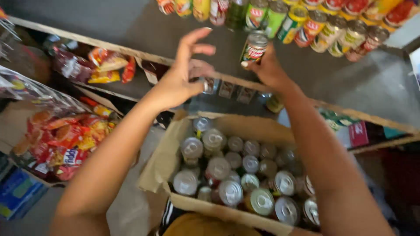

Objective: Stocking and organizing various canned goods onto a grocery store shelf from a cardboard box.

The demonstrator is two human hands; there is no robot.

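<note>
right hand (267, 69) gripping a red-label can (253, 48) up at the shelf (131, 26), left hand (181, 74) spread wide beside it, cardboard box (164, 159) of cans below, snack bags (65, 140) left

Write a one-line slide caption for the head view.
Right hand lifts a can toward the grey shelf, left hand open, above a cardboard box of cans.

Your two arms come into view bare, no sleeves at all. Your left hand (177, 81) and right hand (269, 70) show no gloves, no rings, no watch.
</note>
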